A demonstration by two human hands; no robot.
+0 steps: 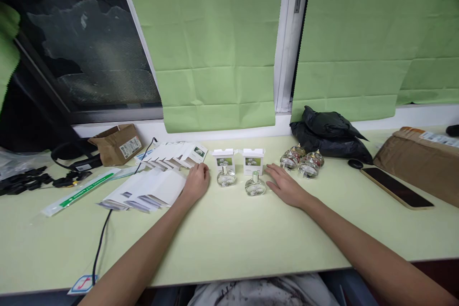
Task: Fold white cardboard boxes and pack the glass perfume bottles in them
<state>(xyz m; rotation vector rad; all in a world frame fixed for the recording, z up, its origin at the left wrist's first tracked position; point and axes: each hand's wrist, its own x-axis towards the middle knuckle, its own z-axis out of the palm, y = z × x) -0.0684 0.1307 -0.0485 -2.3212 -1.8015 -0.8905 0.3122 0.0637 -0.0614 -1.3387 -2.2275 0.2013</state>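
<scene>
While bottles (255, 186) leave table-edge (251, 275) room, right grip (287, 187) spread, empty, left grip (196, 181) curled, hold unclear

The perfume bottles (255, 186) look like clear, smooth, glossy glass. Behind them, the printed cartons (253, 166) are smooth white paperboard, as are the flattened cartons (152, 187). The bench (215, 239) has a smooth, pale surface with a soft sheen. Thin black plastic with creased, shiny folds forms the mailing bag (330, 136). The small open box (121, 146) is matt brown cardboard with a paper label. The phone (396, 187) shows a dark, glossy screen. Green curtains (218, 48) hang in matt, creased cloth. The long sleeve (82, 192) is clear, shiny plastic.
</scene>
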